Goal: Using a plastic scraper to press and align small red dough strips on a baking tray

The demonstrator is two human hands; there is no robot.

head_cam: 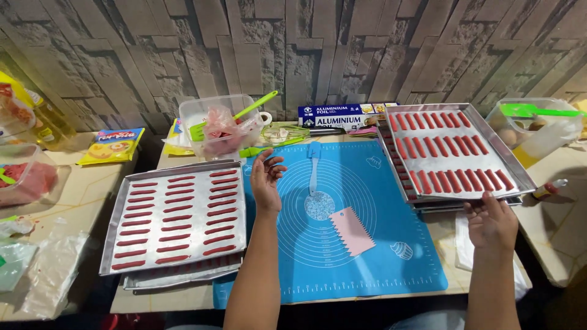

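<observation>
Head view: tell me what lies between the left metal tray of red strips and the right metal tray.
In the head view, the blue silicone mat lies between left tray and right tray, bearing a pink toothed scraper and blue spatula; the left hand hovers there.

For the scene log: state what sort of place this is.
Probably a home baking worktable. A blue baking mat covers it, metal trays hold rows of piped red strips, and the right hand grips another filled tray beside a foil box.

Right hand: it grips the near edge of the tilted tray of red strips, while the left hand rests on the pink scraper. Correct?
Partly. In the head view, the right hand grips the tray, but the left hand hovers open over the blue mat, apart from the pink scraper.
</observation>
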